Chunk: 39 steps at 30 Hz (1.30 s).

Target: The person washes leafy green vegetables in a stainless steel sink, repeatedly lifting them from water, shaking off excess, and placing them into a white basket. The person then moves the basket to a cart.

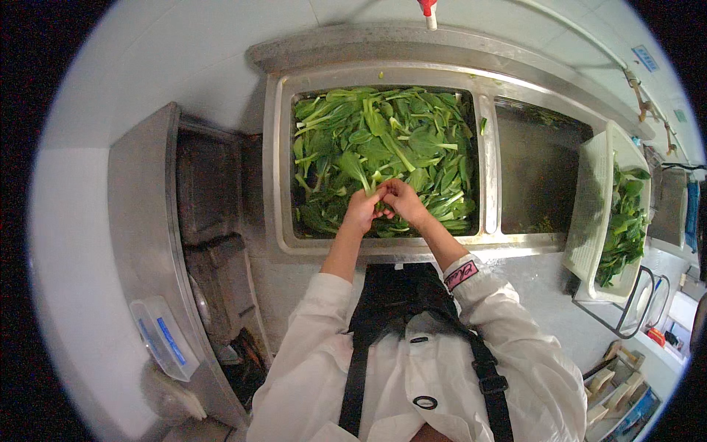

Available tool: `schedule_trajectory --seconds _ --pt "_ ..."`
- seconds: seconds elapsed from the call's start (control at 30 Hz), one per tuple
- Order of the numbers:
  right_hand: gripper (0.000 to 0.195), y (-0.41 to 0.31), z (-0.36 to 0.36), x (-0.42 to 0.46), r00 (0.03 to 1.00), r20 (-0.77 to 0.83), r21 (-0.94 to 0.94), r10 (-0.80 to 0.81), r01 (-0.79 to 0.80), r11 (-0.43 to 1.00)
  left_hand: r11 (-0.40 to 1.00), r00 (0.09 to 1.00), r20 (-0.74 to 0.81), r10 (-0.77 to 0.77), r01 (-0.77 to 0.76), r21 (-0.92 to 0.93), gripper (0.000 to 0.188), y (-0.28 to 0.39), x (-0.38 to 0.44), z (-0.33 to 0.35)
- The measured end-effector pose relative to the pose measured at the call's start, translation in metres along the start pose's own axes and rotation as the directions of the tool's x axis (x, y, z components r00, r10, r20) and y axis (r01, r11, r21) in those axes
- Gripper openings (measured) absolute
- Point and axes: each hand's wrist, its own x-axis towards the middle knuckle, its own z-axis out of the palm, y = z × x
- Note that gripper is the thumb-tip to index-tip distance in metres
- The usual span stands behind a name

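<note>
My left hand holds a leafy green by its pale stalk, with the leaf pointing away from me. My right hand meets it at the fingertips, its fingers curled in at the stalk's base; whether it grips a piece is hard to tell. Both hands are over the near part of a stainless steel sink basin, which is filled with loose leafy greens. Some leaves lie singly, and others show long pale stems.
A second basin to the right holds murky water. At its right side stands a white perforated plastic basket with more greens. A red-handled tap is on the wall beyond. A steel cabinet stands left, with a plastic container at its side.
</note>
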Motion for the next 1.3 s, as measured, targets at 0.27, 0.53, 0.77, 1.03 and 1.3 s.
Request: schedule_trajectory --seconds 0.27,0.53,0.77,1.03,1.3 --pt "0.012 -0.02 -0.024 0.015 0.988 0.068 -0.36 0.136 -0.103 0.927 0.985 0.988 0.079 -0.131 0.12 0.124 0.017 0.003 0.008 -0.002" --pt "0.03 -0.027 -0.135 0.086 0.929 0.017 -0.833 -0.371 0.218 0.508 0.565 0.971 0.229 0.072 -0.229 0.793 0.046 0.033 0.026 -0.04" --pt "0.08 -0.033 -0.208 0.186 0.703 -0.653 -0.643 -0.282 -0.318 0.697 0.643 0.773 -0.366 0.518 -0.07 0.763 0.077 0.122 0.154 -0.096" --pt "0.096 -0.062 -0.126 0.178 0.941 -0.309 -0.218 0.136 -0.209 0.953 0.858 0.986 -0.157 -0.062 0.133 0.497 0.098 0.138 0.172 -0.028" --pt "0.083 -0.061 -0.058 0.124 0.993 -0.087 -0.108 0.084 -0.093 0.99 0.968 0.998 -0.03 -0.048 0.054 0.244 0.1 0.091 0.144 -0.015"
